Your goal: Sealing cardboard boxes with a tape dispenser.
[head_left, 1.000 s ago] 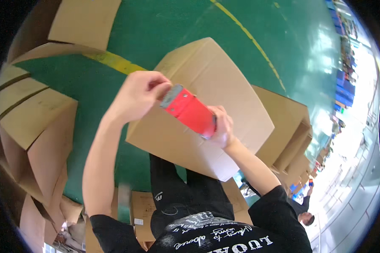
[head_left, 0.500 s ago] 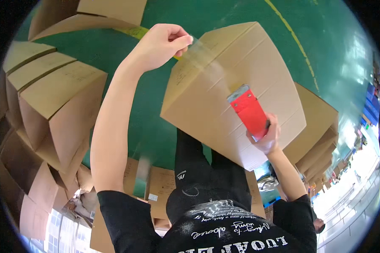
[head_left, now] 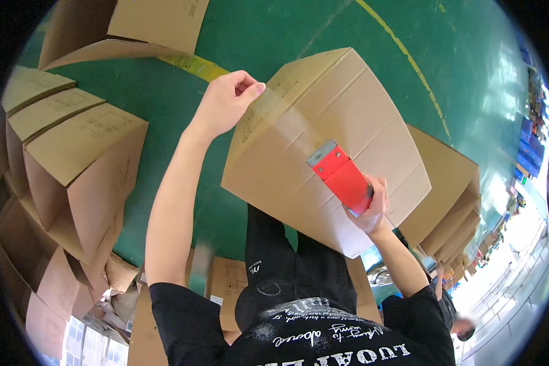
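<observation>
A brown cardboard box point(head_left: 372, 116) stands in front of my legs, its creased face turned up. My right hand point(head_left: 373, 210) is wrapped round a red tape dispenser point(head_left: 346, 183) with a metal front edge, held over that face. From the dispenser a strip of clear tape point(head_left: 297, 127) runs up and left toward the box's far left edge. At its other end my left hand point(head_left: 235, 100) is closed in a pinch on the tape, just beyond that edge. I cannot tell whether the strip touches the cardboard.
Several open cardboard boxes point(head_left: 79, 143) are lined up on the left, with another large box point(head_left: 155, 27) at the far left. More flaps and boxes point(head_left: 442, 189) stand on the right. Yellow lines point(head_left: 402, 49) cross the green floor point(head_left: 256, 36). Another person point(head_left: 448, 305) is at the lower right.
The whole view has shifted a little, with the box lower and further left in it. My left hand has come slightly nearer to me along the box's edge. Both hands keep their grips.
</observation>
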`<action>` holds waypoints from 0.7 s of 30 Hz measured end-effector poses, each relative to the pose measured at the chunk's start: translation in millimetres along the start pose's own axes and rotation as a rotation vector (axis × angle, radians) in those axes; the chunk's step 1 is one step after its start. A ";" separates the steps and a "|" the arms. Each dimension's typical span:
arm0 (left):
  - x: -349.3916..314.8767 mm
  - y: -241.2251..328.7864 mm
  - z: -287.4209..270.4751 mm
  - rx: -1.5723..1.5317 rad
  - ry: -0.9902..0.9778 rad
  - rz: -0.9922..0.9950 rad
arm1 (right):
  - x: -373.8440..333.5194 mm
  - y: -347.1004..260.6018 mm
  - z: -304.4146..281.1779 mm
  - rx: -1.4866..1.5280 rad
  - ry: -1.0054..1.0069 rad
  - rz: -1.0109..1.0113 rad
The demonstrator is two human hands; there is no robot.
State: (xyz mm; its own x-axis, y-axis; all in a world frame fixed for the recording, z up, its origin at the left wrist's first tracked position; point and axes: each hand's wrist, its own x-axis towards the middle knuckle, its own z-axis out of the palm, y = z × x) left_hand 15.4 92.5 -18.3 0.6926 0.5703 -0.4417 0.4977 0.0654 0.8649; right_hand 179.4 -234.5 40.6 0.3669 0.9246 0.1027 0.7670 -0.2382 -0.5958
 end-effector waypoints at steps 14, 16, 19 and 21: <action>13.7 -37.5 14.8 0.006 0.058 -0.077 | 31.6 -21.3 -6.9 0.002 -0.027 -0.070; 13.1 -43.1 20.7 -0.025 0.072 -0.078 | 24.3 -16.0 -3.9 -0.003 -0.039 -0.057; 15.1 -51.6 28.0 -0.059 0.093 -0.063 | 11.1 -8.5 0.3 0.056 -0.084 0.027; 16.5 -56.9 33.8 -0.065 0.105 -0.047 | 9.5 -6.4 1.6 0.048 -0.086 0.027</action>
State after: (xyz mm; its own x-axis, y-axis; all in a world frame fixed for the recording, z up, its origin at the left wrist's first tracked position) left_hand 16.1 70.5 -82.9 0.6095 0.6475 -0.4574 0.4907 0.1449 0.8592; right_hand 177.2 -223.8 44.1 0.3386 0.9408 0.0183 0.7305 -0.2506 -0.6353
